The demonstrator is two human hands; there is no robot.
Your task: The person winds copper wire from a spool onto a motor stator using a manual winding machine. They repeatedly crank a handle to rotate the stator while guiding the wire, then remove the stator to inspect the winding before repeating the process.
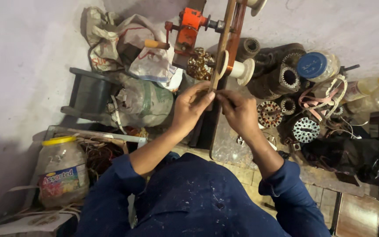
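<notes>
Both the left hand [190, 107] and right hand [238, 112] pinch the long wooden strip [223, 41] below the orange hand-crank winder [188, 27]; a loosened pinch could let it slip sideways.

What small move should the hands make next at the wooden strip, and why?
Probably keep the left hand pinching the wooden strip steady while the right hand works its fingertips at the same spot. Both hands meet at the strip's lower end, below the white spool; what they pinch there is too small to tell.
</notes>
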